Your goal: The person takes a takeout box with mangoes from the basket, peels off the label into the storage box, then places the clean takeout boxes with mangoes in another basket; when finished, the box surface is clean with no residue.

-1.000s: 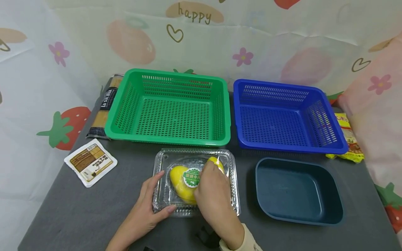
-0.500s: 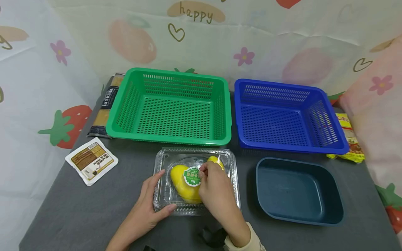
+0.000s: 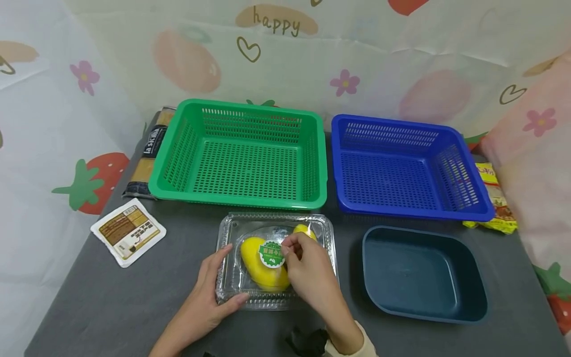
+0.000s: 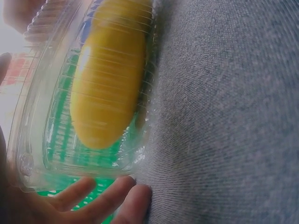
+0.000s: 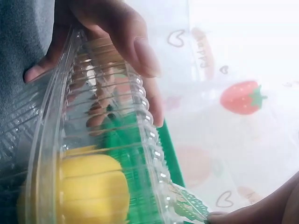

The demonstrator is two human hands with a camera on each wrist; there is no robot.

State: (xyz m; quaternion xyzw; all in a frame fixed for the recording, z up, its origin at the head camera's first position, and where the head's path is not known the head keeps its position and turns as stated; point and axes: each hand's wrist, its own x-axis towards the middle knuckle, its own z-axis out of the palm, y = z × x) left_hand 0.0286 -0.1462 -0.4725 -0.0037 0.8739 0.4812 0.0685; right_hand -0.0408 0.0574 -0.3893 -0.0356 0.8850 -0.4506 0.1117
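Observation:
A clear plastic clamshell container [image 3: 327, 229] lies closed on the grey table, with yellow mango-like fruit [image 3: 272, 281] inside. On its lid is a round green-and-white sticker [image 3: 270, 254]. My left hand [image 3: 207, 287] holds the container's left end, thumb at the front and fingers along the side; the fingertips [image 4: 122, 185] show in the left wrist view. With thumb and index finger, my right hand [image 3: 314, 270] pinches the sticker's right edge. From the right wrist view, the sticker [image 5: 189, 203] stands partly lifted off the lid.
Behind the container are a green basket [image 3: 241, 203] and a blue basket [image 3: 415, 214]. A dark blue tub [image 3: 424, 272] stands at right. Around the sides lie a white-and-brown packet [image 3: 128, 233], a pasta pack [image 3: 149, 153] and a yellow bag [image 3: 497, 201]. A black strap [image 3: 308, 341] lies in front.
My right hand has turned and drawn slightly back to the right, from bent fingers over the sticker's edge to a visible pinch on it. The left hand and the container have stayed put.

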